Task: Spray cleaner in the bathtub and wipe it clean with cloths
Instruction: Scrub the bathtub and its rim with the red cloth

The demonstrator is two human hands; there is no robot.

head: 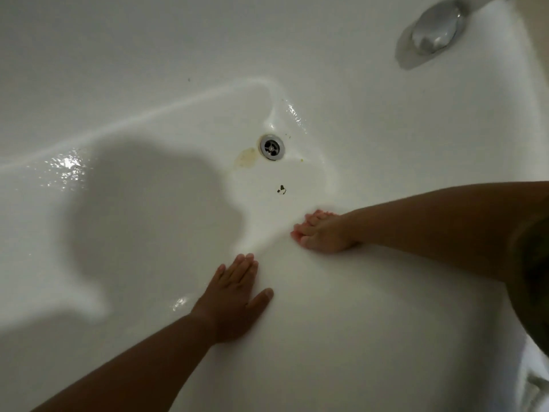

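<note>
Wet sheen [66, 165] on the bathtub [148, 69] floor at left. Left hand [234, 295] lies flat on it, fingers together, thumb out. Next comes the drain [271, 147], with a yellowish stain [246, 157] beside it. Right hand [320, 233] is flat too, fingers close together. No cloth or sprayer in sight. Leaning on slick enamel like that, a palm could easily skid.

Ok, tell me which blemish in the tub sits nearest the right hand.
The small dark mark below the drain; the yellowish stain sits beside the drain, farther from the right hand.
</note>
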